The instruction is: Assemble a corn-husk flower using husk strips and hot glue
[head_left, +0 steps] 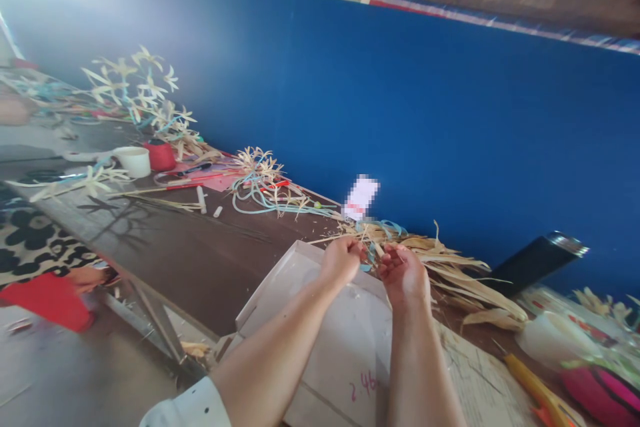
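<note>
Above the far edge of a white cardboard box (345, 333), both my hands work close together. My left hand (344, 259) is closed in a pinch; what lies in its fingertips is too small to tell. My right hand (406, 273) has its fingers curled around a pale dried husk strip (379, 251). A blue strip (371, 255) shows between the two hands. Just beyond and to the right lies a heap of long dried husks (465, 270), partly covered by my right hand.
Pale husk flowers on blue stems (260, 163) lie left along the blue wall (425, 120). Further left are a white cup (134, 161), a red container (160, 155) and taller flowers (150, 87). At right are a black flask (540, 260) and a yellow-handled tool (535, 383).
</note>
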The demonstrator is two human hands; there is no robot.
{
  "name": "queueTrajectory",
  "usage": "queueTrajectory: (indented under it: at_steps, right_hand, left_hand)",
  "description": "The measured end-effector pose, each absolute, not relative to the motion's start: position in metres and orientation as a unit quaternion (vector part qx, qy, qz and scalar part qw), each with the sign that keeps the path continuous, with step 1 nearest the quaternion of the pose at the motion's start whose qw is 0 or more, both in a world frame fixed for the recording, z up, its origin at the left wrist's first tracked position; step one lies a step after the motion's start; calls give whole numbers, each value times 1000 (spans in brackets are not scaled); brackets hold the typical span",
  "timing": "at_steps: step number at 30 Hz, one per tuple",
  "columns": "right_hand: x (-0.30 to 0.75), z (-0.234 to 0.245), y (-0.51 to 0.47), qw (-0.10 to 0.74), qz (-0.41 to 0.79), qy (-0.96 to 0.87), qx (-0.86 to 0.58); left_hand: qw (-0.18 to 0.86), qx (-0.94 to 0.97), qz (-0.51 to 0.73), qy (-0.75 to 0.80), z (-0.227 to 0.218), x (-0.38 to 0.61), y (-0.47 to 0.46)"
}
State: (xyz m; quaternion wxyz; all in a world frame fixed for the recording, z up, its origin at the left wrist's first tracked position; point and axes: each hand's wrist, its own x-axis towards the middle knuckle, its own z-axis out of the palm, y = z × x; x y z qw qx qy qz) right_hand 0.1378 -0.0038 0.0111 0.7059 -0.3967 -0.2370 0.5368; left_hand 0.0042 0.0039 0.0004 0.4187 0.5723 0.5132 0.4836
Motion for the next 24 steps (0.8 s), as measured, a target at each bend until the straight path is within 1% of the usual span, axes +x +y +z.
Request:
queueTrajectory:
  at_steps: [8, 24]
  right_hand:
    - [141, 6, 0, 702, 542, -220, -406]
    - [141, 10, -3, 694, 555, -210, -407]
  left_hand:
    - [440, 560, 495, 497, 0, 5, 4]
    - [440, 561, 505, 486, -1, 6, 4]
